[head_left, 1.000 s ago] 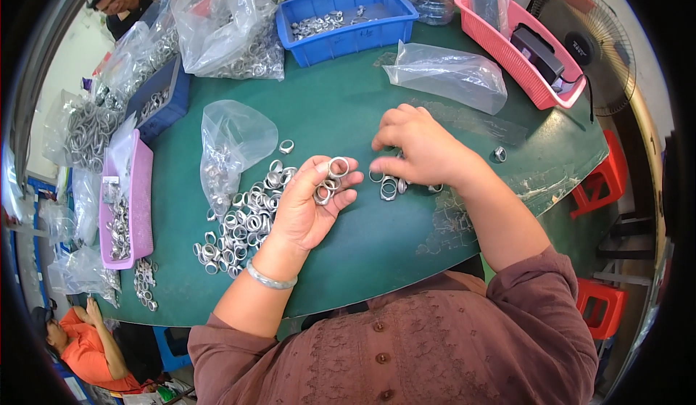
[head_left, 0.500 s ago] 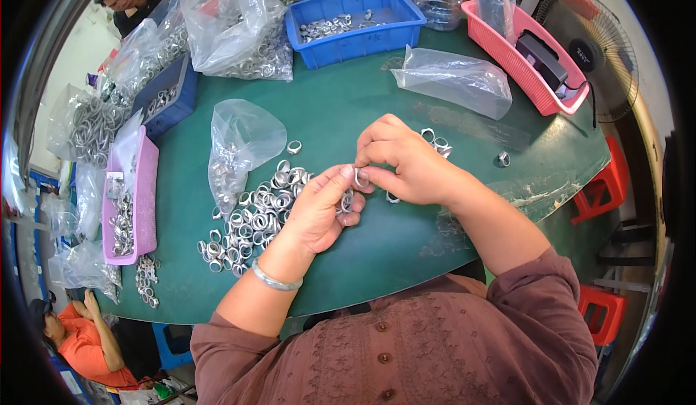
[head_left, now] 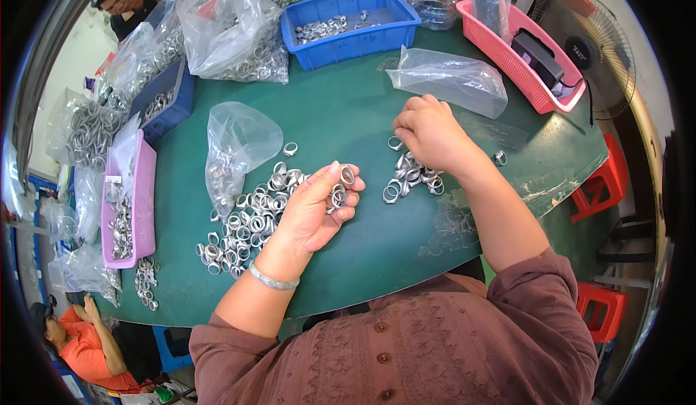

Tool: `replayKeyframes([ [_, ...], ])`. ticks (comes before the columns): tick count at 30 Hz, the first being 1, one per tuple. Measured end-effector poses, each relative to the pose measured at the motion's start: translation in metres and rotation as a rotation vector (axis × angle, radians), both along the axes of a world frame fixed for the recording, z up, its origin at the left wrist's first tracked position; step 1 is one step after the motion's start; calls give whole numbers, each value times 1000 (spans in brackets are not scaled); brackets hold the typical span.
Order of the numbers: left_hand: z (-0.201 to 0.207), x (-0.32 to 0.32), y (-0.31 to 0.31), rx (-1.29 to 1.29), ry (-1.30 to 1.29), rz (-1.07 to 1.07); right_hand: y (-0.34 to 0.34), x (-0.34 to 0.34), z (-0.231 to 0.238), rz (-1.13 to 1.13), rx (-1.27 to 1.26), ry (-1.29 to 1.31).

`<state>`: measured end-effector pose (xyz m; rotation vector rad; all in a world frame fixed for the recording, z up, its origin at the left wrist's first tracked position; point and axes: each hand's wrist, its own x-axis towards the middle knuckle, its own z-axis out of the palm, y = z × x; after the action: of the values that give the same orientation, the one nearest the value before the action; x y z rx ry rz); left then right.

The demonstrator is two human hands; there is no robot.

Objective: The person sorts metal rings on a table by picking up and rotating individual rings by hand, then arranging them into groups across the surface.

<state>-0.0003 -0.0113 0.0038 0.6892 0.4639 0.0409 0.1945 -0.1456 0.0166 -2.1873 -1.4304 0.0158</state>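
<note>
Several silver-grey metal rings (head_left: 338,196) lie in the fingers of my left hand (head_left: 313,213), one of them upright between thumb and forefinger. My left hand is closed around them, just right of a large heap of similar rings (head_left: 254,224). My right hand (head_left: 435,135) is out to the right with its fingers pinched together. A ring (head_left: 394,143) is at its fingertips, above a smaller pile of rings (head_left: 409,175) on the green table. My right hand partly covers the area behind that pile.
A clear bag of rings (head_left: 230,147) and a single ring (head_left: 291,149) lie beyond the heap. Around the green table (head_left: 333,115) stand a blue bin (head_left: 351,42), pink basket (head_left: 500,50), purple basket (head_left: 148,209), empty-looking plastic bag (head_left: 453,79) and bulging bags (head_left: 232,35). Two people sit at left.
My right hand has moved from my left hand out to the right, over the smaller pile, with a ring at its fingertips. My left hand has stayed nearly in place with its rings.
</note>
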Motion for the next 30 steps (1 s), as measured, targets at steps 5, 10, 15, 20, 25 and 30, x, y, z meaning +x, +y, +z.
replayKeyframes([
  [5, 2, 0, 2, 48, 25, 40, 2, -6, 3, -33, -174, -54],
  [10, 3, -2, 2, 34, 33, 49, 5, -4, 3, -15, -179, 0],
  [15, -2, 0, 0, 34, -18, -16, 0, -6, 5, -59, -164, 6],
  [20, -3, -3, 1, 69, 2, -20, 5, -4, 4, -41, -195, 82],
  [25, -5, -3, 3, 68, -29, -31, 6, -4, 1, -22, -81, 106],
  [30, -3, -2, 0, 87, 8, -42, 10, -20, 10, 57, 182, 451],
])
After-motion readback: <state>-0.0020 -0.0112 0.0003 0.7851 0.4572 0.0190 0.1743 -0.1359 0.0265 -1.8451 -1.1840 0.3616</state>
